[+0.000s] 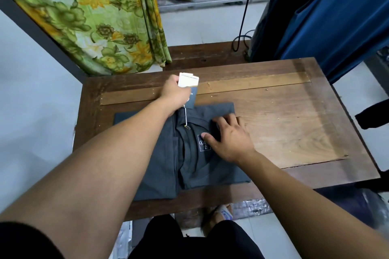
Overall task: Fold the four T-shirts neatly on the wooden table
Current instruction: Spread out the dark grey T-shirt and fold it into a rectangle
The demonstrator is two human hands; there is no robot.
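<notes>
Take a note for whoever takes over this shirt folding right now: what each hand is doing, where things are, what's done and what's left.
Left hand: grips the paper tags, held above the table beyond the shirt; their string runs to the collar.
Right hand: flat, pressing the grey T-shirt beside the collar.
T-shirt: on the wooden table, towards its front left, label up.
Done: its sides look folded in.
Left: tuck the tags, finish this fold; no other T-shirts show on the table.

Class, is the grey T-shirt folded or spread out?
Partly folded: the T-shirt has edges turned in over its middle; the right hand presses it, the left hand holds its tags.
</notes>
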